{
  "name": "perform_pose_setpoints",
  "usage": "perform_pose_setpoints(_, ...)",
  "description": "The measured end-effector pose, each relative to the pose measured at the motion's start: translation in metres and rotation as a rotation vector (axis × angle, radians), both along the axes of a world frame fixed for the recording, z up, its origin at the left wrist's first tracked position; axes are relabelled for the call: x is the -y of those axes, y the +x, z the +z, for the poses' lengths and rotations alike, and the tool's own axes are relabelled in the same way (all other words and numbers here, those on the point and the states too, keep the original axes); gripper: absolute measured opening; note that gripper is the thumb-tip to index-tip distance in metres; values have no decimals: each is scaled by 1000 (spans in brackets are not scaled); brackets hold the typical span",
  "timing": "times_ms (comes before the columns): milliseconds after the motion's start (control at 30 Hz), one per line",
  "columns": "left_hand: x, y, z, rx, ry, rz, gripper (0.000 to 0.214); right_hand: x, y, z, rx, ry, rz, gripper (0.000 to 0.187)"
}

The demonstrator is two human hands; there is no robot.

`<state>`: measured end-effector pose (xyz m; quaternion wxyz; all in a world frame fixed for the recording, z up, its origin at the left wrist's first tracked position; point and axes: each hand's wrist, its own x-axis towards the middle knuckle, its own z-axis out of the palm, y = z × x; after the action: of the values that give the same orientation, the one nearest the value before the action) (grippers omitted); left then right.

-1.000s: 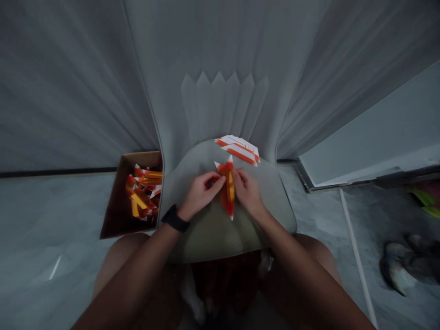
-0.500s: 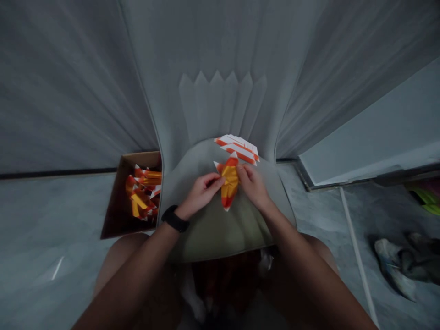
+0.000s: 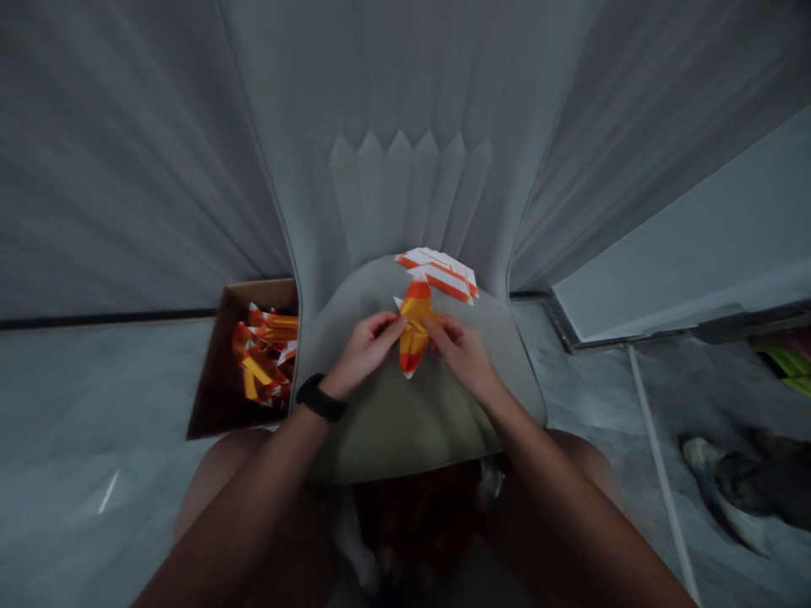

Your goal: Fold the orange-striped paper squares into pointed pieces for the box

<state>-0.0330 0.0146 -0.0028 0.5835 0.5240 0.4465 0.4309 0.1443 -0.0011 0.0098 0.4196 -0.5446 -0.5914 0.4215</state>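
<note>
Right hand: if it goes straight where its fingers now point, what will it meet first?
The orange-and-yellow folded paper piece, which the fingertips of the right hand seem to touch; the depth is not fully clear from this view.

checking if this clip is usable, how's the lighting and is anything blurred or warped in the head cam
In the head view, the light is dim and cool with no harsh glare; the wide lens stretches the grey cloth toward the edges; the orange folded paper, left hand and right hand look slightly soft; the shoe is murky.
</note>
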Motion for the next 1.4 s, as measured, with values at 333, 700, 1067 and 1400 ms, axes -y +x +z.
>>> perform_pose_setpoints(333, 0, -2, 2, -89, -47, -48, 47, -7, -1, -5, 9, 19, -62, 45)
perform_pose_setpoints(700, 4, -5, 4, -159, 27, -132, 41, -8, 0, -10, 41, -9, -73, 45)
perform_pose_setpoints(1067, 0, -10, 8, -119, -7, -155, 42, -12, 10, 0, 40, 15, 106, 46)
perform_pose_setpoints(1400, -4, -8, 2, -111, 16, -55, 44, -5, 8, 1, -35, -78, 116, 36)
